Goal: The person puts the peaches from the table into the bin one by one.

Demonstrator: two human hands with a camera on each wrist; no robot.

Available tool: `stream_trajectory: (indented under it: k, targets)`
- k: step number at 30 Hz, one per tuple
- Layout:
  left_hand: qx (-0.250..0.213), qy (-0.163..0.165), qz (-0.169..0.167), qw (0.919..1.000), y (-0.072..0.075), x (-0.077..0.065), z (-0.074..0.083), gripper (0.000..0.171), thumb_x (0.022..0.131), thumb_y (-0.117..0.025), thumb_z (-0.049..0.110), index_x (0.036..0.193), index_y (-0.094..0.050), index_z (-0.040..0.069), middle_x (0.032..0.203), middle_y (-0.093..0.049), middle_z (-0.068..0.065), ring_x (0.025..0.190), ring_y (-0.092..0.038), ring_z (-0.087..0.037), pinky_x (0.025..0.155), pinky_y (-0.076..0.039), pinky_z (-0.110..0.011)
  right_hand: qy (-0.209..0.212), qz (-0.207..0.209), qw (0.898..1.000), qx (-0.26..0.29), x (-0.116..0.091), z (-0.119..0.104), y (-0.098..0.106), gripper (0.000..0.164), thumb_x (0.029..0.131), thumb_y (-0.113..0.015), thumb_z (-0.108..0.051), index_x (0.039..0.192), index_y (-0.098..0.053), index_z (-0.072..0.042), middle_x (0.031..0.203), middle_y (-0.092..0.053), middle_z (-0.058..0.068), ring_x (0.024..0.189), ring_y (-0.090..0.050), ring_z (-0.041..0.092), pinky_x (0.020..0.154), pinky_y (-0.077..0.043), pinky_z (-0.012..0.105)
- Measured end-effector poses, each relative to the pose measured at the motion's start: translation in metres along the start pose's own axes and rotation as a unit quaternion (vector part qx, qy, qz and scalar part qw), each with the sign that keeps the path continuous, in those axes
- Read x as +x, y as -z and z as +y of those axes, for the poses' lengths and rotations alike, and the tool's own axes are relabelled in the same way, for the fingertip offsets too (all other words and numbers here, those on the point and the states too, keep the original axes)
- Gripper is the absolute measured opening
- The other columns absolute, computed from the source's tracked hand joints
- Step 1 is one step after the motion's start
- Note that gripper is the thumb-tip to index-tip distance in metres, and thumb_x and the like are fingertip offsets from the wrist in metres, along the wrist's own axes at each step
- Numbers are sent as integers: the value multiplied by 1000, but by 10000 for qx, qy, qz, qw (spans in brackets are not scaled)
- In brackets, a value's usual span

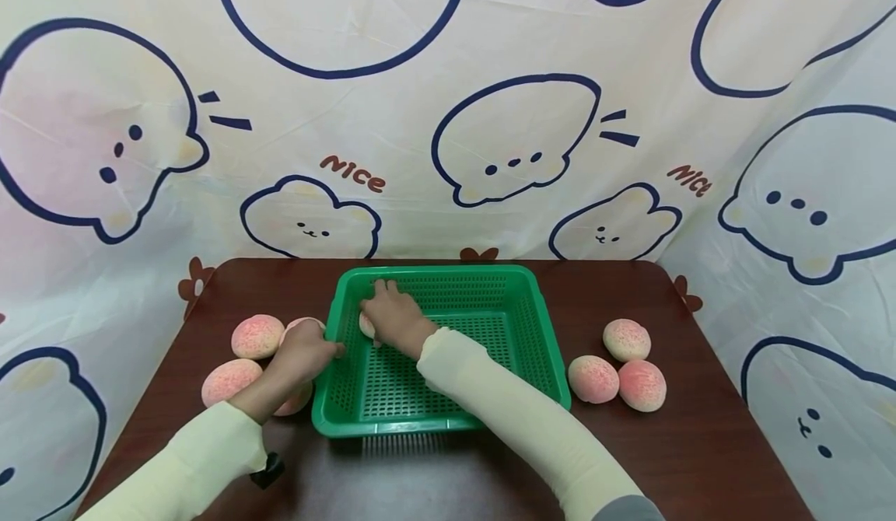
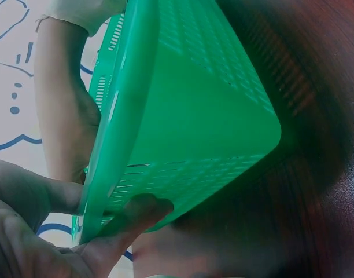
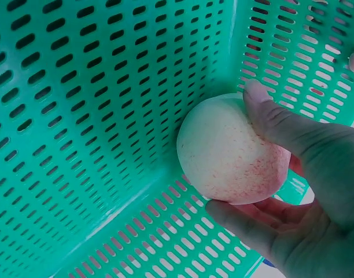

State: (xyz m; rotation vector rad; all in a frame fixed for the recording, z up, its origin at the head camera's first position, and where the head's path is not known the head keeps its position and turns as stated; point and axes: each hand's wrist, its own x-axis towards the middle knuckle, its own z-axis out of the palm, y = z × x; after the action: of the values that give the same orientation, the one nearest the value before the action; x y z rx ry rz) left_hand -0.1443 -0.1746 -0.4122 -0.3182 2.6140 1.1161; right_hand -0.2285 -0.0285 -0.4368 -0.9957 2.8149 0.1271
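Note:
A green plastic basket (image 1: 553, 342) with slotted walls stands on the table. My right hand (image 1: 395, 319) reaches inside it, near the back left corner, and holds a pale peach (image 3: 229, 156) with pink speckles. In the right wrist view, thumb and fingers lie on opposite sides of that peach, close to the basket's wall and floor. At the basket's left side, my left hand (image 1: 304, 354) grips the rim (image 2: 116, 121), with digits on both sides of it in the left wrist view. Several peaches (image 1: 257, 337) lie beside the left hand, some partly hidden by it.
To the right of the basket, three more peaches (image 1: 626, 340) sit grouped together. The dark brown table (image 1: 700, 443) ends at the back against a cloth (image 1: 406, 132) printed with cartoon figures. A small black object (image 1: 268, 470) shows by the left sleeve.

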Motion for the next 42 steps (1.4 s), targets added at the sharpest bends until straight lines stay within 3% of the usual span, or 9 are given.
stream_trajectory:
  k: [5, 9, 19, 29, 42]
  targets:
    - [-49, 105, -62, 9999, 1, 0, 0, 11, 91, -66, 4, 86, -63, -5, 78, -67, -16, 79, -71, -24, 66, -57, -35, 15, 56, 10000, -59, 0, 1, -3, 66, 83, -84, -43, 140, -58, -22, 152, -46, 12, 135, -49, 27, 83, -60, 32]
    - [-101, 104, -111, 9998, 1, 0, 0, 12, 91, -65, 3, 93, -64, -8, 90, -71, -21, 86, -74, -29, 71, -61, -40, 16, 120, 9999, -72, 0, 2, -5, 70, 83, -83, -45, 142, -54, -20, 152, -46, 12, 135, -49, 26, 82, -60, 32]
    - [-96, 77, -115, 9999, 0, 2, -1, 10, 90, -66, 3, 89, -64, -6, 91, -71, -22, 84, -75, -28, 69, -61, -39, 31, 172, 9997, 176, -3, 15, -1, 81, 84, -80, -54, 146, -49, -15, 146, -51, 9, 129, -53, 23, 86, -59, 33]
    - [-210, 147, -113, 9996, 2, 2, -1, 11, 90, -66, 3, 91, -65, -8, 94, -71, -24, 86, -75, -30, 72, -62, -42, 34, 249, 9994, 252, -27, 54, 26, 71, 89, -74, -56, 142, -54, -14, 138, -56, 7, 124, -55, 20, 82, -59, 32]
    - [-185, 163, -171, 9995, 2, 3, 0, 11, 91, -66, 3, 91, -66, -8, 93, -71, -24, 87, -75, -29, 72, -62, -42, -342, 325, 9939, 993, -67, 101, 49, 76, 88, -77, -51, 147, -53, -11, 142, -57, 10, 124, -58, 25, 97, -56, 41]
